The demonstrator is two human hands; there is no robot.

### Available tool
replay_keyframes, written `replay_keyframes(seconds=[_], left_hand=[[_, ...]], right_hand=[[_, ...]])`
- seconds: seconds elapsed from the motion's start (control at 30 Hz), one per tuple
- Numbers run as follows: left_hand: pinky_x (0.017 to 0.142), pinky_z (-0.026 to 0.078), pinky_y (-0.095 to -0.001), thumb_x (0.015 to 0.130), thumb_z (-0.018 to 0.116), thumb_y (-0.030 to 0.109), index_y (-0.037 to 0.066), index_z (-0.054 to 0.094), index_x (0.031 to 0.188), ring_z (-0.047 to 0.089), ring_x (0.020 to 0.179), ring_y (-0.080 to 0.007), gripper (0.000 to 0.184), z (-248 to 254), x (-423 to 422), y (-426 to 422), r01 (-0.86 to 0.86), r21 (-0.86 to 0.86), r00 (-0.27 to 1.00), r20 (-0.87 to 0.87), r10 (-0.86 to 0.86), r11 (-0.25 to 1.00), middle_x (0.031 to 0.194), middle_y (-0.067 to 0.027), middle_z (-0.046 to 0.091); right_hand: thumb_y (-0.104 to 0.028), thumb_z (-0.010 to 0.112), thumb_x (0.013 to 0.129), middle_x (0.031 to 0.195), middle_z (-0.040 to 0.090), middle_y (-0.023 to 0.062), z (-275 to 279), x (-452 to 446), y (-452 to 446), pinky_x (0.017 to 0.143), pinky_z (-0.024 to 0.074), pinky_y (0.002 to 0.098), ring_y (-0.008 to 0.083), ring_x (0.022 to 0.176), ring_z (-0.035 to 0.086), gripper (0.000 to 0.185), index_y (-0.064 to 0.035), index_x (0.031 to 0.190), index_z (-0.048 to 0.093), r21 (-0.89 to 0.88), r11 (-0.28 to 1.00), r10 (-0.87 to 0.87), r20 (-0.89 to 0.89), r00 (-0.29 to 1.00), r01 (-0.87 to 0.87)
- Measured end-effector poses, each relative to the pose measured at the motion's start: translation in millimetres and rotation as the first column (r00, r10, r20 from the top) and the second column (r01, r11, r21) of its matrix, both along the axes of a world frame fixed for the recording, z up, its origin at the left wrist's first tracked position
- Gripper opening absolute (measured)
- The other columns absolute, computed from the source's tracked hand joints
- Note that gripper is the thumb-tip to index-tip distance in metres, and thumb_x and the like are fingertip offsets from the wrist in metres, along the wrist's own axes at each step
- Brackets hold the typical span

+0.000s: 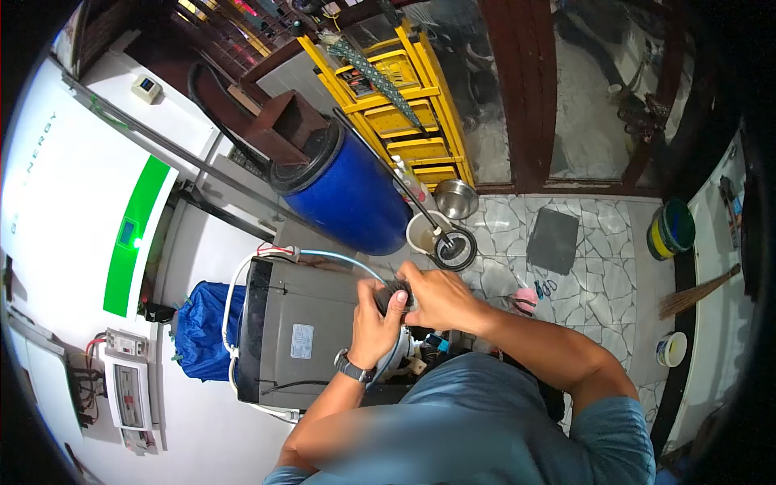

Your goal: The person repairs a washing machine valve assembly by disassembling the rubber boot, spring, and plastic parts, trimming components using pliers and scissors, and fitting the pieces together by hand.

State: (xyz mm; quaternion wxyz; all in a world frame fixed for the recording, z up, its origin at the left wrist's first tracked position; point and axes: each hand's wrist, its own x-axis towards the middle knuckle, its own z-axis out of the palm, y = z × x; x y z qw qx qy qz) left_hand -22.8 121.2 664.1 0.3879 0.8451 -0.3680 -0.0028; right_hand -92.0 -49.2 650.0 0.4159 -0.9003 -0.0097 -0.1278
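My left hand (377, 325), with a watch (356, 369) on the wrist, closes around a small dark, ribbed-looking object (394, 297) whose kind I cannot make out. My right hand (440, 297) grips the same object from the other side, its fingers partly hidden. A light-blue hose (343, 257) curves up to the hands, and a cable-like line runs down from them. Just left of my hands is a grey appliance panel (311, 319) with a white label (301, 341). Below the hands, wires and small parts (436, 343) show in an open area of the appliance.
A blue barrel (347, 194) stands beyond the appliance, beside a yellow stepladder (408, 121). A white bucket (424, 230), a metal pot (457, 199) and a round black-rimmed thing (454, 249) sit nearby. Pliers on a pink cloth (525, 301) lie on the tiled floor (598, 279).
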Motion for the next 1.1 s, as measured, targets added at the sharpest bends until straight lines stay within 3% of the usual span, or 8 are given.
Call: replay_keyframes(seconds=[0.1,0.23,0.43,0.5,0.53,0.63,0.8,1.1], left_hand=[[0.073,0.049,-0.0444,0.104,0.059,0.027,0.002,0.048,0.117,0.064,0.083,-0.0363,0.030,-4.6,-4.9,5.5,-0.053,-0.024,0.993,-0.105,0.050,0.998,0.098,-0.0212,0.063],[0.060,0.048,-0.0470,0.105,0.054,0.031,0.002,0.049,0.112,0.064,0.065,-0.0393,0.030,-3.2,-5.9,4.7,-0.045,0.022,0.990,0.132,0.042,0.999,0.078,-0.0185,0.063],[0.059,0.050,-0.0470,0.101,0.053,0.035,0.003,0.056,0.101,0.065,0.065,-0.0412,0.032,22.0,5.6,4.9,0.162,0.082,0.958,0.224,-0.177,0.983,0.076,-0.0184,0.064],[0.059,0.050,-0.0479,0.096,0.057,0.031,0.004,0.057,0.101,0.065,0.063,-0.0394,0.027,22.1,14.4,4.5,0.361,0.048,0.895,0.262,-0.360,0.931,0.073,-0.0166,0.065],[0.059,0.051,-0.0482,0.096,0.058,0.033,0.004,0.057,0.102,0.065,0.063,-0.0396,0.029,25.3,16.0,2.6,0.397,0.045,0.882,0.258,-0.395,0.917,0.074,-0.0161,0.065],[0.059,0.051,-0.0482,0.095,0.062,0.038,0.003,0.057,0.102,0.065,0.064,-0.0397,0.036,17.5,12.3,0.2,0.268,-0.001,0.929,0.264,-0.258,0.963,0.076,-0.0166,0.065],[0.056,0.045,-0.0411,0.096,0.063,0.060,0.002,0.053,0.099,0.058,0.059,-0.0343,0.058,0.7,-4.0,-2.5,-0.042,-0.217,0.990,0.125,0.070,0.975,0.070,-0.0165,0.057],[0.055,0.040,-0.0512,0.109,0.033,0.047,0.003,0.051,0.083,0.058,0.060,-0.0466,0.055,-8.2,5.0,6.5,-0.015,0.003,0.990,0.141,0.015,1.000,0.063,-0.0226,0.052]], right_hand=[[-0.027,0.085,0.071,0.082,0.071,0.0243,-4.0,-2.6,-0.9,0.072,0.0554,0.0520,0.0449,0.080,0.071,0.067,0.0020,0.120,0.051,-0.013,1.000,0.014,-0.001,1.000,-0.015],[-0.031,0.091,0.066,0.085,0.071,0.0284,17.8,-2.4,0.8,0.072,0.0572,0.0497,0.0456,0.083,0.072,0.066,0.0036,0.109,0.055,-0.054,0.999,-0.009,-0.174,0.985,0.000],[-0.031,0.096,0.061,0.085,0.074,0.0147,21.4,-1.5,-9.4,0.073,0.0566,0.0371,0.0246,0.077,0.071,0.062,0.0021,0.105,0.068,0.413,0.879,0.384,-0.324,0.865,-0.236],[-0.026,0.095,0.063,0.080,0.071,0.0073,16.0,-3.3,-10.1,0.069,0.0537,0.0336,0.0166,0.072,0.065,0.051,0.0020,0.096,0.070,0.752,0.623,0.637,-0.327,0.698,-0.216],[-0.020,0.088,0.068,0.078,0.069,0.0062,20.9,-9.2,-8.3,0.065,0.0515,0.0335,0.0159,0.070,0.064,0.036,0.0015,0.090,0.069,0.728,0.621,0.605,-0.213,0.767,-0.288],[-0.018,0.084,0.068,0.078,0.068,0.0084,18.8,-10.4,2.1,0.064,0.0512,0.0333,0.0145,0.070,0.063,0.035,0.0023,0.091,0.067,0.635,0.756,0.448,-0.323,0.833,-0.161],[-0.029,0.077,0.069,0.085,0.071,0.0273,22.3,-14.0,9.8,0.077,0.0557,0.0498,0.0466,0.086,0.071,0.052,0.0033,0.107,0.063,0.272,0.962,0.054,-0.142,0.988,-0.014],[-0.025,0.079,0.070,0.081,0.071,0.0227,13.9,-11.7,20.4,0.072,0.0551,0.0531,0.0444,0.080,0.071,0.046,0.0006,0.103,0.060,0.002,1.000,0.005,-0.119,0.993,-0.004]])
